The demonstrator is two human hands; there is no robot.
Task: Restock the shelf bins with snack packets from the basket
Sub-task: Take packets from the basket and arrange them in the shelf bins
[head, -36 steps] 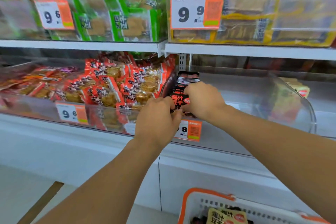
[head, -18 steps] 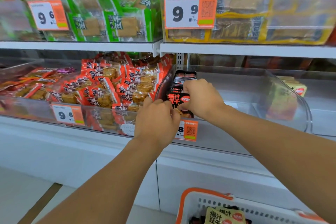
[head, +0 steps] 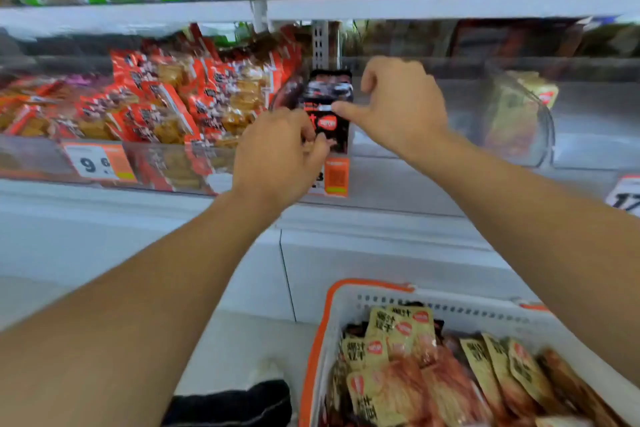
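The black snack packets (head: 329, 107) stand upright as a small stack at the near left corner of the clear shelf bin (head: 519, 121), just right of the bin full of red packets (head: 166, 104). You should find them light, soft and crinkly, with a slick film that slides easily, so take them by the flat faces or pinch the sealed top edge rather than squeezing the middle, where the contents could crush. A loose stack like this will probably topple unless braced from both sides.

Your left hand (head: 280, 152) has its fingers curled at the lower front of the stack; whether it pinches a packet or only touches it cannot be told through the blur. Your right hand (head: 398, 107) is spread loose, thumb tip against the stack's right edge, gripping nothing.

Against the picture half a second back, your right hand has let go and opened, where it was wrapped over the stack. Your view has dipped, so the white basket (head: 349, 308) with its orange rim and tan packets (head: 401, 333) shows far more fully.
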